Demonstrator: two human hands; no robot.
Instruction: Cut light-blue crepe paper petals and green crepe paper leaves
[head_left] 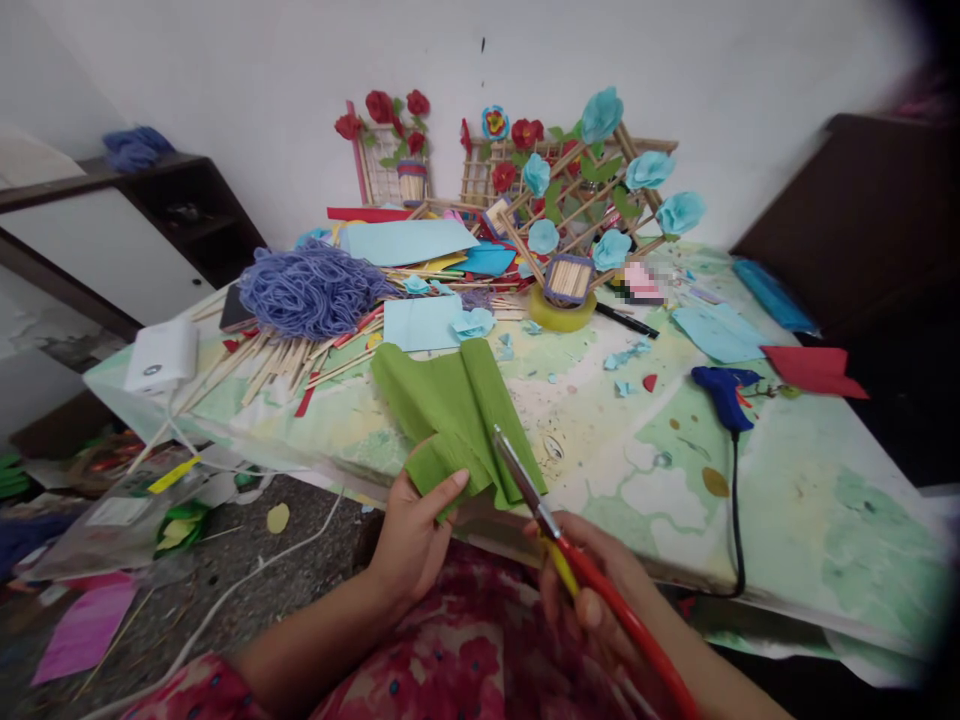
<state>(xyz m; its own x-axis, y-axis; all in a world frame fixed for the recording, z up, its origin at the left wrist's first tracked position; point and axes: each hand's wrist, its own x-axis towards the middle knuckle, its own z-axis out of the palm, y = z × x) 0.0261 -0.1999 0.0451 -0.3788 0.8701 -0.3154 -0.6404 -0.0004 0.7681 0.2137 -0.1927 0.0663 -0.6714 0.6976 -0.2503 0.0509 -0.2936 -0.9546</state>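
My left hand (pixel 414 535) pinches the near edge of a folded green crepe paper (pixel 450 400), thumb on top, at the table's front edge. My right hand (pixel 592 580) grips red-and-yellow-handled scissors (pixel 525 490). The steel blades point up and left, and their tips touch the green paper just right of my left thumb. The rest of the green sheet lies spread on the table beyond both hands.
A blue glue gun (pixel 724 395) with a black cord lies to the right. A purple yarn pile (pixel 311 290), wooden sticks (pixel 262 365), light blue paper (pixel 424 322), a tape roll (pixel 561 312) and paper-flower trellises (pixel 585 190) crowd the back. Red paper (pixel 814 370) lies far right.
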